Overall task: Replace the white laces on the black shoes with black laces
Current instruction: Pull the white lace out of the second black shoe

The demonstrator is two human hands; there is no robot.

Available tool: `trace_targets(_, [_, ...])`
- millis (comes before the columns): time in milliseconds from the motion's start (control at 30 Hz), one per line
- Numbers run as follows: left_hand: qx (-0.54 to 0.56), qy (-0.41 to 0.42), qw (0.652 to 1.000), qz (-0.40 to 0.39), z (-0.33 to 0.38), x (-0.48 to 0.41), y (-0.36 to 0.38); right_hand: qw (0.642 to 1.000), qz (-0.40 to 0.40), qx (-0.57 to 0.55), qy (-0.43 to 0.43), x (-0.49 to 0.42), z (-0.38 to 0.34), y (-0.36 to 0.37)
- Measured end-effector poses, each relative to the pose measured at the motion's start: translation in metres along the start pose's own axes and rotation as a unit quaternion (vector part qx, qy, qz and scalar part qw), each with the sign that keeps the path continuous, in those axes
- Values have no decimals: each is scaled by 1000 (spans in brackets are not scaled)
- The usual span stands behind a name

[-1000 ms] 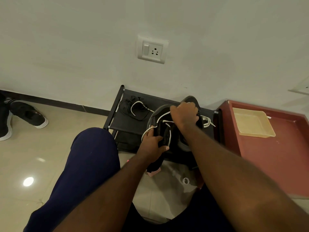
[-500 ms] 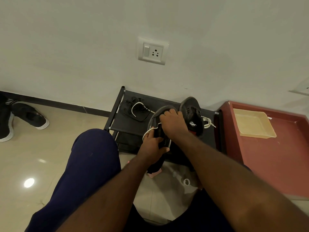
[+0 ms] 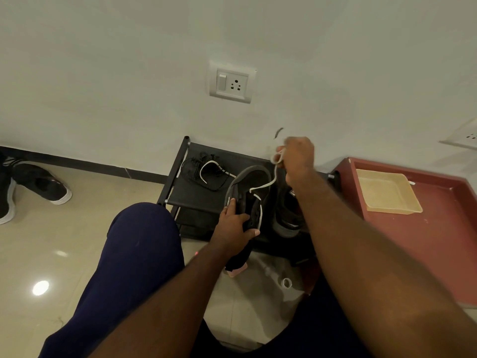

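My left hand (image 3: 233, 223) grips a black shoe (image 3: 249, 193) by its side, holding it over the front of a black shoe rack (image 3: 180, 192). My right hand (image 3: 296, 158) is raised above and right of the shoe, pinching a white lace (image 3: 268, 180) that stretches taut from the shoe's eyelets up to the fingers. A second black shoe (image 3: 287, 215) stands on the rack just right of the held one, partly behind my right forearm. A pile of black laces with a loose white lace (image 3: 206, 170) lies on the rack's top left.
A red cabinet top (image 3: 438, 244) with a beige tray (image 3: 387, 193) is at the right. Black sneakers with white soles (image 3: 41, 183) lie on the tiled floor at far left. My knee in dark trousers (image 3: 139, 241) is in front. A wall socket (image 3: 231, 83) sits above the rack.
My right hand has risen from the shoe's tongue up and to the right, drawing the white lace out of the eyelets. My left hand keeps its hold on the shoe.
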State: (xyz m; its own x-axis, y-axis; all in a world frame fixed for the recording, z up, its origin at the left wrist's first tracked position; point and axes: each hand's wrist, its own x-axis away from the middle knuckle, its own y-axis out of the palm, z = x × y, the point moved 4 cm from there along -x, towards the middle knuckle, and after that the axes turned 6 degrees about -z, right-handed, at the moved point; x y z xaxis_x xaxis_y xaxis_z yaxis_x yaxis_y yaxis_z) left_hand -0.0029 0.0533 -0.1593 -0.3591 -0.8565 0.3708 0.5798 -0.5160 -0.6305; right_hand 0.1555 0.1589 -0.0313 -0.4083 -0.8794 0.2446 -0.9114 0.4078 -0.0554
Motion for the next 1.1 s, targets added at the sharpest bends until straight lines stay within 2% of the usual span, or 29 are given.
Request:
trace_targets(33, [-3,1,1000,1,1,0,0,984,-74,151,-55,3,-4,8])
trace_targets(67, [-5,1,1000,2,2,0,0,934,-150,306,-108,6,-3,18])
trace_targets(100, [-7,-1,1000,3,3,0,0,874,-217,410,-145,12,1,27])
trace_targets(133, [-9,-3,1000,5,3,0,0,833,-261,458,-170,17,4,33])
trace_targets(167, [-11,-6,1000,8,3,1,1,821,-269,467,-188,23,4,35])
trace_targets(200, [-13,-8,1000,11,3,1,1,830,-247,453,-211,29,3,35])
trace_targets(267, [-17,-4,1000,20,3,0,2,884,-161,385,-211,42,10,23])
trace_targets(333, [-22,1,999,24,2,-1,3,940,-75,305,-132,55,38,4])
trace_targets(433, [-14,12,999,46,3,-4,-1,963,-25,265,-32,82,92,-17])
trace_targets(533, [18,8,997,68,2,-6,-2,968,-41,248,15,94,125,-21])
trace_targets(700, [-6,20,998,65,0,-3,8,949,-30,313,-29,76,120,-14])
trace_targets(833, [-18,20,998,60,1,0,10,873,-75,481,31,54,108,-5])
trace_targets(967, [-29,5,998,47,3,2,7,815,-160,555,42,38,100,1])
trace_targets(1000, [-30,5,998,48,3,3,6,812,-188,553,30,35,99,3])
trace_targets(1033, [-32,6,998,49,4,3,5,830,-200,521,12,33,96,4])
trace_targets(1067, [-33,6,998,48,6,4,3,871,-193,452,2,31,89,5])
trace_targets(1100, [-33,5,998,45,6,4,2,927,-152,343,1,29,80,2])
